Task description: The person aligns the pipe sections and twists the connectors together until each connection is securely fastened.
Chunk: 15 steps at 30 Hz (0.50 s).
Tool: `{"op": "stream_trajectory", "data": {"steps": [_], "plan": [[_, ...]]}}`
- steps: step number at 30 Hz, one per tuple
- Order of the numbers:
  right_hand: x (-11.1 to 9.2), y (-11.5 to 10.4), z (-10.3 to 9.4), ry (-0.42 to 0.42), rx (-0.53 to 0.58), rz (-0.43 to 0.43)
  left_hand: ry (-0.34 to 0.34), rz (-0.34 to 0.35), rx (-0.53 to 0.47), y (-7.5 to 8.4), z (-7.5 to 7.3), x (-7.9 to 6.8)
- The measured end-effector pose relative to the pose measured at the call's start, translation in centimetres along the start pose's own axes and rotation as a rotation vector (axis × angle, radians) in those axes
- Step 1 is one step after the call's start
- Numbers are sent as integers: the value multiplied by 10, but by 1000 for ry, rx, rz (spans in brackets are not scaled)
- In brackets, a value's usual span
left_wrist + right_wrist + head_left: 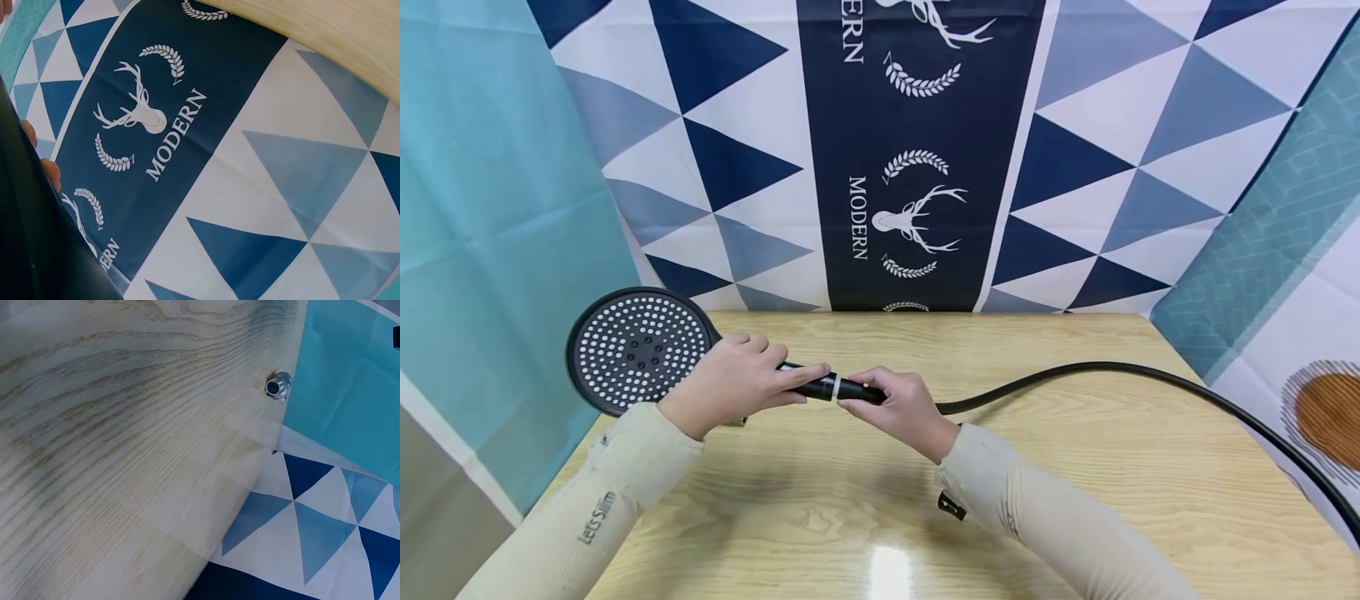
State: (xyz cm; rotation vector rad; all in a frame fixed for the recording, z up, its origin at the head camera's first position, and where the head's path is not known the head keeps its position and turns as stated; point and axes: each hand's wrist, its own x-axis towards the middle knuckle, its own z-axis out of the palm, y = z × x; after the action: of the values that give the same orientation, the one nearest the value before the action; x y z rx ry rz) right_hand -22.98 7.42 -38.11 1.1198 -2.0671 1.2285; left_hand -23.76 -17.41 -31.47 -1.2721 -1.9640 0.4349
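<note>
A black shower head (642,350) with a round, white-dotted face is at the left in the head view. My left hand (733,379) grips its handle (815,386), with the thumb stretched along it. The thumb and fingers of my right hand (910,408) pinch the end fitting of a black shower hose (1097,365). Handle and fitting lie in line, a pale band (837,387) between them; I cannot tell whether they are joined. In the left wrist view a dark curved surface (37,237), with fingertips (51,174) at its edge, fills the left side.
A small chrome fitting (279,385) stands near the edge of the wooden table (125,456). The hose arches over the table's right side and leaves view. Patterned cloth (745,158) hangs behind, teal cloth (482,208) at the left. A small black piece (952,505) shows under the right sleeve.
</note>
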Motion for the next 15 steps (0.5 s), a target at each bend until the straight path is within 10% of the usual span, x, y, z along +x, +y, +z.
{"op": "stream_trajectory", "data": {"steps": [15], "plan": [[0, 8, 6, 40, -18, -175, 96, -2, -30, 0, 7, -3]]}}
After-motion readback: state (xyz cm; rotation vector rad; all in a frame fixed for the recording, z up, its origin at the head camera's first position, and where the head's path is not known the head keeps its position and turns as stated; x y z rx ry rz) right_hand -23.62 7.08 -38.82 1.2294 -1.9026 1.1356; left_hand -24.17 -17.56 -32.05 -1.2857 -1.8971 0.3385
